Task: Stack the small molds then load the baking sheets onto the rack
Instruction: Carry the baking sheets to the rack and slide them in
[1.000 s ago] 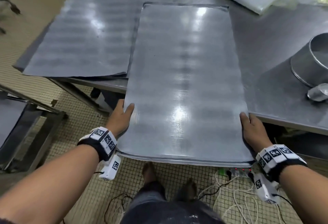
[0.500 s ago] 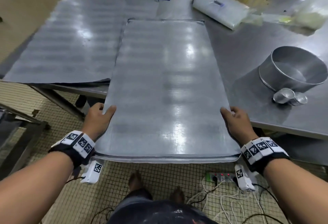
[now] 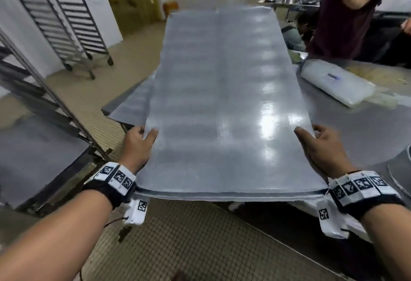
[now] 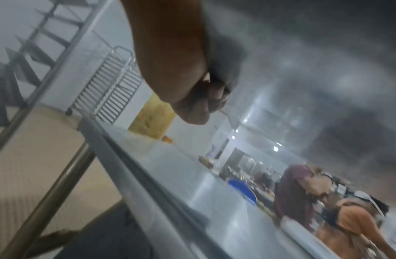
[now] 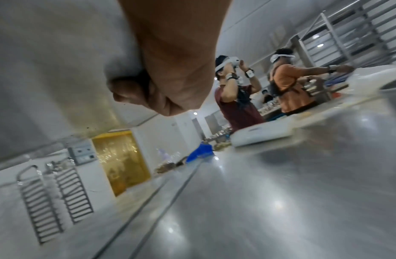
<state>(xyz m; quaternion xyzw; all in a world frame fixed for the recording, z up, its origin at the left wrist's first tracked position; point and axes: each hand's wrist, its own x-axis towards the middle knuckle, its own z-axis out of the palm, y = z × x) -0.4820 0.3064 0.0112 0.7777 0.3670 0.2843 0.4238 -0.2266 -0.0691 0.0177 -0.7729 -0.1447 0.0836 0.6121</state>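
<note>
A large grey baking sheet (image 3: 222, 94) is lifted clear of the steel table (image 3: 360, 138), its far end raised. My left hand (image 3: 139, 145) grips its left edge, thumb on top and fingers underneath. My right hand (image 3: 320, 147) grips the right edge the same way. From below, the left wrist view shows my left hand (image 4: 192, 98) curled under the sheet (image 4: 303, 52); the right wrist view shows my right hand (image 5: 152, 91) under the sheet (image 5: 48, 70). A second sheet (image 3: 133, 105) lies on the table beneath. The near rack (image 3: 37, 102) stands at my left. No small molds are visible.
A wheeled tray rack (image 3: 66, 18) stands against the far-left wall. A clear plastic bag (image 3: 338, 85) lies on the table to the right. A large round pan's rim (image 3: 400, 169) shows at the right edge. Two people (image 5: 236, 98) stand behind the table.
Both hands have lifted the sheet off the table and tilted its far end up. My view has risen from the tabletop to the room, so the racks and people now show.
</note>
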